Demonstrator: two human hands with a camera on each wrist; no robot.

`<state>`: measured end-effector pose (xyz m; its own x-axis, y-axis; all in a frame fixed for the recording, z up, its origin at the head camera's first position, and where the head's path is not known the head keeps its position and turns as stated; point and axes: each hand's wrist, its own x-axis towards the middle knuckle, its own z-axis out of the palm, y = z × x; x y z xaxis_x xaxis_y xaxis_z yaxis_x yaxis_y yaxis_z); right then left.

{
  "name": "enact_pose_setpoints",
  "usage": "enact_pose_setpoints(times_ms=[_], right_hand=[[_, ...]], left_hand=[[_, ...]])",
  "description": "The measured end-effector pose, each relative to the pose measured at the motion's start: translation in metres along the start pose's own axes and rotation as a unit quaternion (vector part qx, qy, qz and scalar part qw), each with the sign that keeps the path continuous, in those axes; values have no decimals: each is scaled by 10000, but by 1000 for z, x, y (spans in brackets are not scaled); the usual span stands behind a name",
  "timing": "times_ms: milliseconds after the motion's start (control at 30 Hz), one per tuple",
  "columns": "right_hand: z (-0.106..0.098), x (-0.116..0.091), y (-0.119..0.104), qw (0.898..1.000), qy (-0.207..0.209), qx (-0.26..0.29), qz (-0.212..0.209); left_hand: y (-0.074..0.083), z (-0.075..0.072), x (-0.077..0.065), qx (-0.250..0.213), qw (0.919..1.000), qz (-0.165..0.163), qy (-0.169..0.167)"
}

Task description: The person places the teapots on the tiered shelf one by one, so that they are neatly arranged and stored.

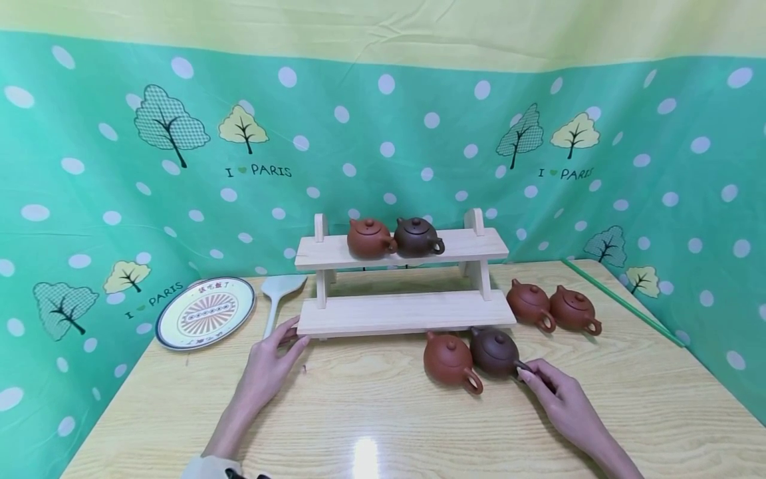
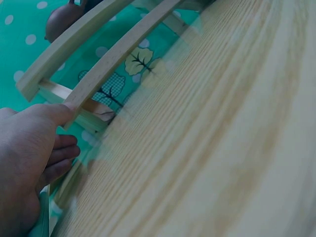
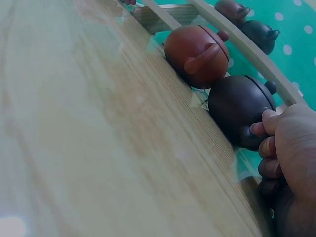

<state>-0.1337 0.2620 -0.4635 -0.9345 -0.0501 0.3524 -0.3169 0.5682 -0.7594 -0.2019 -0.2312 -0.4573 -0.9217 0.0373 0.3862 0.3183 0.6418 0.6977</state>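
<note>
A two-tier wooden display rack (image 1: 407,313) stands at the middle of the table. My left hand (image 1: 269,362) grips the left end of its lower board, thumb at the front edge and fingers curled behind; the left wrist view shows the thumb against the board's end. With thumb and fingers my right hand (image 1: 559,399) pinches the handle of a dark brown teapot (image 1: 495,352) in front of the rack. Beside that pot, on its left, sits a reddish-brown teapot (image 1: 447,360). Another reddish-brown teapot (image 1: 368,239) and a dark teapot (image 1: 415,238) stand on the upper board.
Two more reddish-brown teapots (image 1: 529,304) stand right of the rack. A green stick (image 1: 622,303) lies along the table's right side. At left are a white spatula (image 1: 275,299) and a patterned plate (image 1: 206,314). A green dotted curtain (image 1: 383,153) hangs behind.
</note>
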Motion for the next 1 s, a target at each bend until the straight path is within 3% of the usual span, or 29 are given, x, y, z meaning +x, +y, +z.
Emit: enact_pose_setpoints(times_ms=[1000], right_hand=[[-1,-2,-4,9998,118,-139,4]], left_hand=[[1,0,0,23,10000,-25,31]])
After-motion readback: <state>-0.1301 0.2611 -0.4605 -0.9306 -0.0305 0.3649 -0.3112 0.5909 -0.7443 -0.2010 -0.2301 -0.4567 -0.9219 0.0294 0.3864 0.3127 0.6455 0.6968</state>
